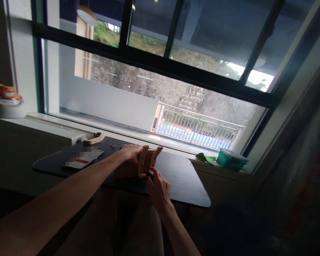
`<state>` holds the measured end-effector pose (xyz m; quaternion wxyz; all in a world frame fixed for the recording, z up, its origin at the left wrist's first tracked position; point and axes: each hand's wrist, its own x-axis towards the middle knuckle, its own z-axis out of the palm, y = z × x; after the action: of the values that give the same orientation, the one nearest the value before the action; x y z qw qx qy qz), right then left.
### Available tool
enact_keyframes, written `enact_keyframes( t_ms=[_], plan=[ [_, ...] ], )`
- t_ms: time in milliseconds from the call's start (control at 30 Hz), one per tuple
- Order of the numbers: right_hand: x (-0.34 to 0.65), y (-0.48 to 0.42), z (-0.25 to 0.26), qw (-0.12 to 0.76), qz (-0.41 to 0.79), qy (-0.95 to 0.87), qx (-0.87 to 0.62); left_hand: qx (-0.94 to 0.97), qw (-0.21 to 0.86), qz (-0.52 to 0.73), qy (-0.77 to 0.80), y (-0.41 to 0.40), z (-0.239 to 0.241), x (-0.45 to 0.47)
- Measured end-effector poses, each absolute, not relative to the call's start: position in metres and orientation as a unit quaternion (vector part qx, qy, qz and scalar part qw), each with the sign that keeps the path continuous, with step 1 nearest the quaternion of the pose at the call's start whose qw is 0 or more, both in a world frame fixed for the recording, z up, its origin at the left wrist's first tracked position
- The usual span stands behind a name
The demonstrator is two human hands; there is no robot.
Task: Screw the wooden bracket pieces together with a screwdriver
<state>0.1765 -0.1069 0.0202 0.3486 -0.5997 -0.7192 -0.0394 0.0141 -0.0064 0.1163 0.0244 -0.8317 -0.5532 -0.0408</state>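
A small wooden assembly (142, 162) with two bent side pieces and several round holes stands on the dark tabletop. My left hand (131, 153) grips it from the far left, with the fingers partly hidden behind the wood. Held in my right hand (160, 186) is a slim dark tool (150, 175), its thin tip pointing at a hole in the lower left side piece. Whether that tip sits in the hole I cannot tell. Its kind is also unclear, as the fingers cover most of the handle.
Several small screws (112, 146) lie behind my left forearm. A loose bent wooden piece (94, 138) rests at the table's back edge, near the radiator (48, 129). A flat, partly blurred item (86, 160) lies left. On the sill are a teal box (231, 160) and green leaf-shaped thing (206, 158).
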Motion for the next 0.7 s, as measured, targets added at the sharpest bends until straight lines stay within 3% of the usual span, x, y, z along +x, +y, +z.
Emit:
enact_keyframes(
  t_ms=[133, 233, 333, 500, 700],
  plan=[
    [0.175, -0.094, 0.013, 0.305, -0.115, -0.727, -0.604, -0.827, 0.052, -0.067, -0.556, -0.004, 0.113, 0.021],
    [0.174, -0.085, 0.002, 0.322, -0.113, -0.719, -0.606, -0.824, 0.054, -0.067, -0.559, 0.001, 0.113, 0.023],
    [0.175, -0.082, -0.009, 0.362, -0.075, -0.713, -0.597, -0.822, 0.054, -0.065, -0.563, 0.005, 0.112, 0.024],
    [0.179, -0.080, -0.017, 0.468, 0.085, -0.651, -0.592, -0.819, 0.058, -0.066, -0.568, 0.004, 0.110, 0.025],
    [0.180, -0.072, -0.017, 0.486, 0.126, -0.621, -0.601, -0.807, 0.071, -0.076, -0.582, -0.002, 0.109, 0.029]
  ],
)
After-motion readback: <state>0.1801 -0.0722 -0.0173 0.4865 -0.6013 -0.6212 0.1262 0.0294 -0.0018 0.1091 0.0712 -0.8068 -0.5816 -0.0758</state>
